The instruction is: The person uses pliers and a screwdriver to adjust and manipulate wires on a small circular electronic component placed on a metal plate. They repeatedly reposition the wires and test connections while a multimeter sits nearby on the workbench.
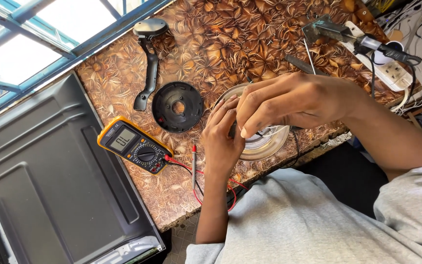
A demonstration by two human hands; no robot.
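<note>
Both our hands meet over a round metal disc (264, 142) at the bench's (230, 34) near edge.

Our left hand (223, 139) cups the disc's nine o'clock rim; our right hand (289, 105) pinches something small above it, which we cannot make out. At nine o'clock lie one yellow-cased multimeter (134, 145), one black ring plate (178, 106) and one black bracket (148, 63) on the leaf-patterned top; a window frame (50, 54) runs beyond.

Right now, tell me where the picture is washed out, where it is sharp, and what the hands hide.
Head view: daylight blows out the window panes at upper left to white; the yellow-cased multimeter and black round plastic disc on the leaf-patterned tabletop are sharp and evenly lit; the left hand and right hand cover most of the round clear-rimmed part.
</note>
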